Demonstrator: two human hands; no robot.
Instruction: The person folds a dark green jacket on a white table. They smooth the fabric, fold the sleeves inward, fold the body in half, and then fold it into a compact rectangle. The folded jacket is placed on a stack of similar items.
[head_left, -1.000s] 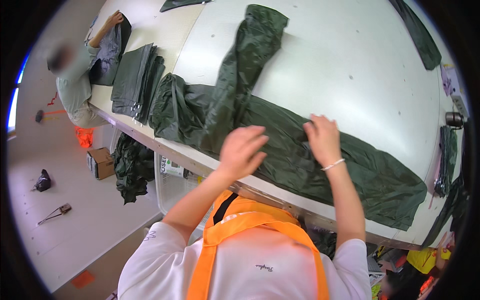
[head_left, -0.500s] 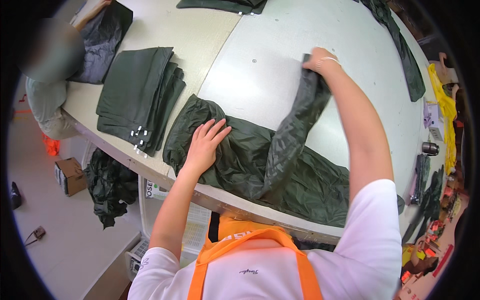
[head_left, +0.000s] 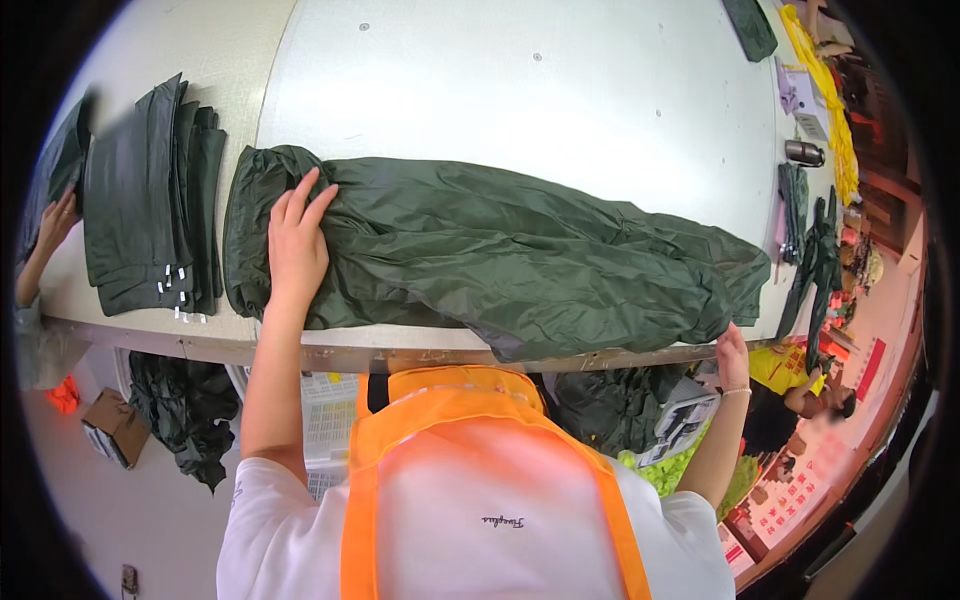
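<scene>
A: Start at nine o'clock. What lies at the far left?

B: Another person's hand [head_left: 55, 225] rests on a dark garment [head_left: 55, 165] at the table's left end. Just to the right of it sits a stack of folded dark green garments [head_left: 150, 205], small white tags showing along its near edge.

A: And the wearer's left hand?

B: The left hand [head_left: 297, 245] lies flat, fingers spread and pointing toward twelve o'clock, pressing on the left end of the long dark green garment [head_left: 520, 260]. It grips nothing; the palm simply rests on the cloth.

A: Where does that garment lie?

B: Stretched along the near edge of the white table [head_left: 520, 100], from about ten o'clock across to three o'clock, just right of the stack and not touching it.

A: The right hand?

B: The right hand [head_left: 732, 355] is at four o'clock, at the table's edge by the garment's right end. Whether the fingers pinch the cloth, I cannot tell.

A: Anything farther right?

B: A metal flask [head_left: 805, 153] near two o'clock, and dark straps [head_left: 815, 255] below it.
</scene>
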